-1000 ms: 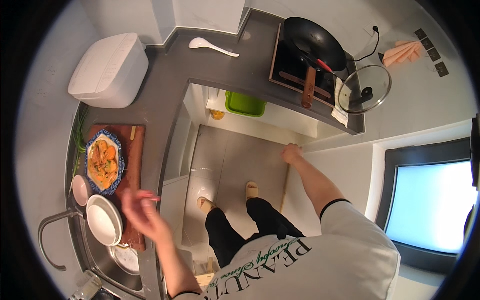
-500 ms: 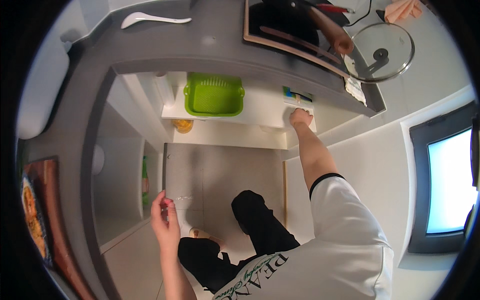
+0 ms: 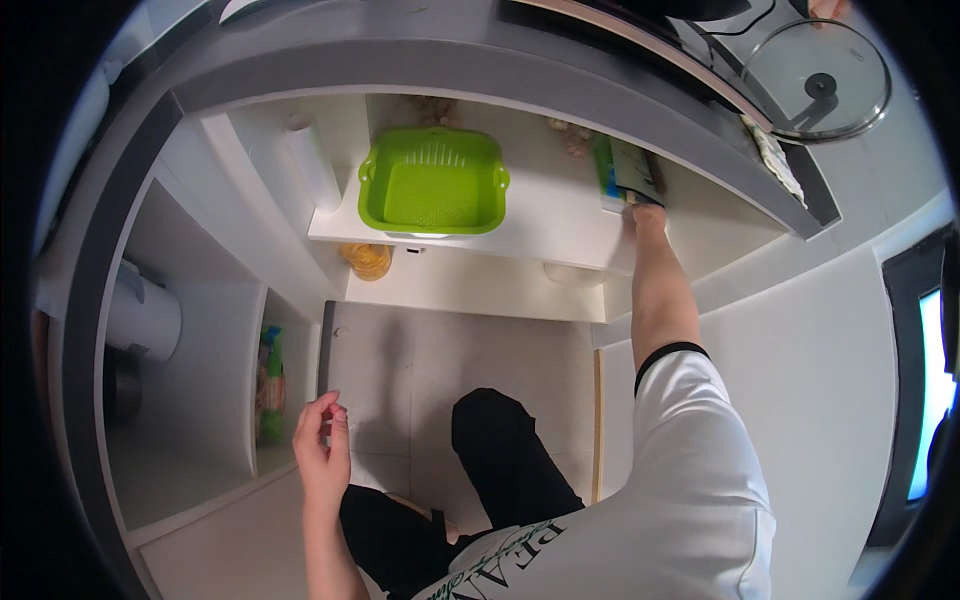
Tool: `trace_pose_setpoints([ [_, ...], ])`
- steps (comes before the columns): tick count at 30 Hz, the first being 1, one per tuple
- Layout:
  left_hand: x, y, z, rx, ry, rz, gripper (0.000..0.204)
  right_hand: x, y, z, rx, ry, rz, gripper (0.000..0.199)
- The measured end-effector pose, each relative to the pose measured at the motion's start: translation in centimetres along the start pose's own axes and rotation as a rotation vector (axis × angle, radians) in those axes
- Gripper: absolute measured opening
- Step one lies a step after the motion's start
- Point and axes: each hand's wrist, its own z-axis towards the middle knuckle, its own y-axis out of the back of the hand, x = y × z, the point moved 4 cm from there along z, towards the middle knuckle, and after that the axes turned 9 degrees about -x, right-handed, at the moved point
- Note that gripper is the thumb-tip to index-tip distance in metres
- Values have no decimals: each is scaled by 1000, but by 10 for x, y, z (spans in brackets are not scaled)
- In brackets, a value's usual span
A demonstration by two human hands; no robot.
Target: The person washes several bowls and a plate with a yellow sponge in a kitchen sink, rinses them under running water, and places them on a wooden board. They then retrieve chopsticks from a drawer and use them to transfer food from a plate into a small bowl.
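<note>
Packets (image 3: 634, 168) at right hand (image 3: 649, 215) on white shelf (image 3: 560, 232); finger grip hidden, cannot tell. Left hand (image 3: 324, 432) empty, fingers loosely curled. Best reach low, beneath countertop (image 3: 400, 66).

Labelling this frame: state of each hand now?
Left hand: partly open, loosely curled, nothing visible in it.
Right hand: at the packages; grip can't be told.

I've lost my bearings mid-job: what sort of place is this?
Most likely a home kitchen. A glass lid with a dark knob shows by the right end of a grey counter, and a green plastic basket sits on the white shelf below it.
</note>
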Motion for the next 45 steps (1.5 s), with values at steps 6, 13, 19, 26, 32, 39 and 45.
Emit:
trace_pose_setpoints([
  [6, -18, 4, 0, 54, 88, -47, 23, -60, -37, 25, 329, -40, -54, 34],
  [13, -66, -5, -4, 159, 256, -214, 25, -70, 73, -99, 503, -550, 1092, 9],
  [19, -129, -13, -29, 272, 317, -229, 25, -26, 105, -114, 356, -829, 1205, 6],
  [26, -154, 7, -61, 280, 393, -166, 25, 1, 103, -109, 576, -811, 700, 17],
  [32, -145, -18, -68, 225, 628, -318, 23, -17, 90, -150, 919, -999, 958, 8],
  [39, -135, -184, -35, 322, 1088, -524, 61, -22, 157, -266, 916, -1092, 1264, 14],
  [45, -115, -326, -14, 318, 1093, -623, 60, -9, 216, -376, 1021, -425, 632, 16],
])
